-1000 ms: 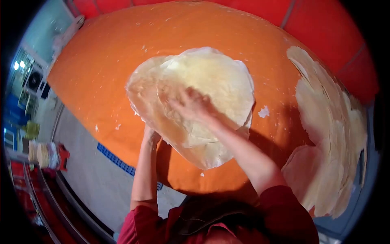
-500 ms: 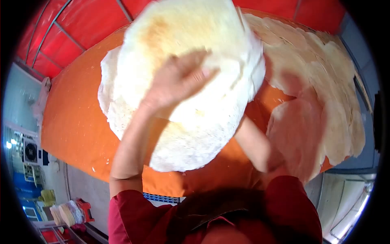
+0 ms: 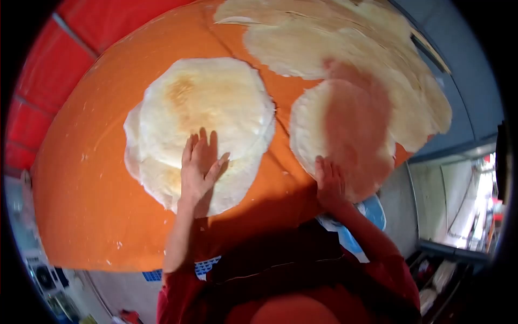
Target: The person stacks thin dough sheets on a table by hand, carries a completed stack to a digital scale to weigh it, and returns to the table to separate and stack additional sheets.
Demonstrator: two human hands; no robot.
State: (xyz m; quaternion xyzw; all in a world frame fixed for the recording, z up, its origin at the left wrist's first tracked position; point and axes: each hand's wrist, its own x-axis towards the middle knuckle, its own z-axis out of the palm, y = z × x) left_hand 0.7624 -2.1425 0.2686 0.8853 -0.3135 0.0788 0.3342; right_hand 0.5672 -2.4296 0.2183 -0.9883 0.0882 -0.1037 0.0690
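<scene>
A short stack of large, thin flatbreads (image 3: 216, 102) lies on the orange cloth, the top one browned in a patch. My left hand (image 3: 197, 175) is over the near part of this stack, fingers spread and thumb out, holding nothing. To the right is another pale flatbread (image 3: 307, 124), partly in my shadow. My right hand (image 3: 330, 183) is at its near edge, fingers stretched forward and seemingly touching it. Whether the thumb is under that edge cannot be seen.
Many overlapping flatbreads (image 3: 345, 46) cover the far right of the orange-covered table (image 3: 86, 200). Red padded panels (image 3: 48, 81) border the far left side. A blue and white item (image 3: 372, 213) is below the table's near right edge, beside a grey floor.
The flatbreads that were lifted and blurred between my hands now lie flat on the cloth. My left hand has drawn back toward me; my right hand has moved right, to the other flatbread.
</scene>
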